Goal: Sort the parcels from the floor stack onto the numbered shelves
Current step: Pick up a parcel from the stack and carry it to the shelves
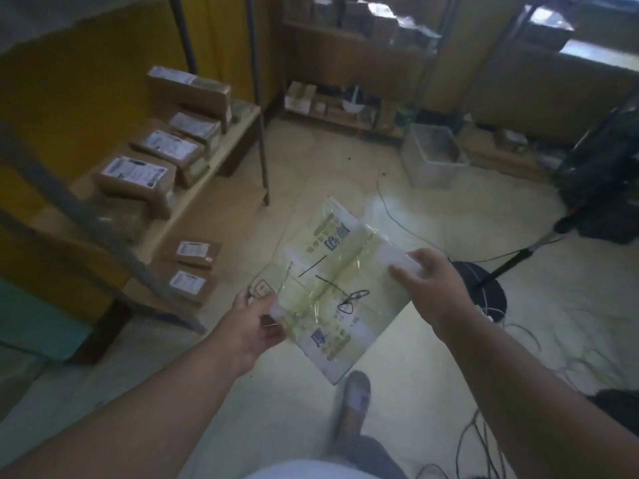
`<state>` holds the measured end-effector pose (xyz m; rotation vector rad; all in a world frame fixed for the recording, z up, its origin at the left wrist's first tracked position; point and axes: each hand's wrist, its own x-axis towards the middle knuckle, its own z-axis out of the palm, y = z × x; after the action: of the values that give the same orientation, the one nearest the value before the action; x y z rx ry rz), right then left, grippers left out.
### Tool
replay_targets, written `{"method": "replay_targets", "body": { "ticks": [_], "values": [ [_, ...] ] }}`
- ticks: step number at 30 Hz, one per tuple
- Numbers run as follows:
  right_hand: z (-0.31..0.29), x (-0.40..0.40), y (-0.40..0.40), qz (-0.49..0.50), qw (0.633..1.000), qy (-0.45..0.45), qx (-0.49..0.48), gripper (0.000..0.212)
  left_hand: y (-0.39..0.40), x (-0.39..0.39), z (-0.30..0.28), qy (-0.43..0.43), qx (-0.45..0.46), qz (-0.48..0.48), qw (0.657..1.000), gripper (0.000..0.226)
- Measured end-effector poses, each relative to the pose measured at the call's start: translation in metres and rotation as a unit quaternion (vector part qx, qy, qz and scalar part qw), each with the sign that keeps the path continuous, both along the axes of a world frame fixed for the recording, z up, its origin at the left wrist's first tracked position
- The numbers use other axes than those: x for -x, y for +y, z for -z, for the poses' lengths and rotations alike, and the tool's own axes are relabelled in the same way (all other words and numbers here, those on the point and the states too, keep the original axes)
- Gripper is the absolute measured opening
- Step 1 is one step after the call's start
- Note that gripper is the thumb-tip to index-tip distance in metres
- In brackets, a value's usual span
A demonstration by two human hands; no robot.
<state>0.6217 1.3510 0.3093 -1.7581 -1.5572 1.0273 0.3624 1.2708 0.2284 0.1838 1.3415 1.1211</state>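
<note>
I hold a flat, pale green and white parcel (pixel 337 288) wrapped in glossy tape, with black pen marks on it, above the floor in the middle of the view. My left hand (pixel 254 323) grips its near left edge. My right hand (pixel 432 285) grips its right edge. To the left runs a low wooden shelf (pixel 207 174) on a metal frame, carrying several brown cardboard parcels (pixel 138 178) with white labels. Two more brown parcels (pixel 193 264) lie on the lowest level beneath it.
A clear plastic bin (pixel 432 157) stands on the floor at the back. More shelving with boxes (pixel 359 36) lines the far wall. A black round stand base (pixel 484 288) and loose cables (pixel 484 426) lie to the right. My foot (pixel 356 399) is below the parcel.
</note>
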Motion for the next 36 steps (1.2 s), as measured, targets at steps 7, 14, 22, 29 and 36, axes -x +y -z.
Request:
{"method": "replay_targets", "body": {
  "ticks": [7, 14, 22, 29, 36],
  "values": [
    [0.014, -0.022, 0.169, -0.093, 0.992, -0.082, 0.036, 0.028, 0.147, -0.025, 0.003, 0.037, 0.022, -0.06, 0.997, 0.033],
    [0.009, 0.038, 0.331, -0.217, 0.958, -0.18, 0.05, 0.031, 0.241, 0.005, 0.01, 0.045, 0.052, -0.143, 0.987, 0.037],
    [0.029, 0.12, 0.459, -0.293, 0.92, -0.255, 0.043, 0.033, 0.366, 0.079, 0.032, 0.084, 0.061, -0.146, 0.984, 0.023],
    [0.044, 0.187, 0.555, -0.375, 0.886, -0.271, 0.034, 0.026, 0.411, 0.102, 0.053, 0.093, 0.119, -0.185, 0.971, 0.009],
    [0.117, 0.292, 0.639, -0.558, 0.768, -0.314, 0.021, 0.031, 0.436, 0.099, 0.109, 0.032, 0.163, -0.378, 0.911, 0.019]
  ]
}}
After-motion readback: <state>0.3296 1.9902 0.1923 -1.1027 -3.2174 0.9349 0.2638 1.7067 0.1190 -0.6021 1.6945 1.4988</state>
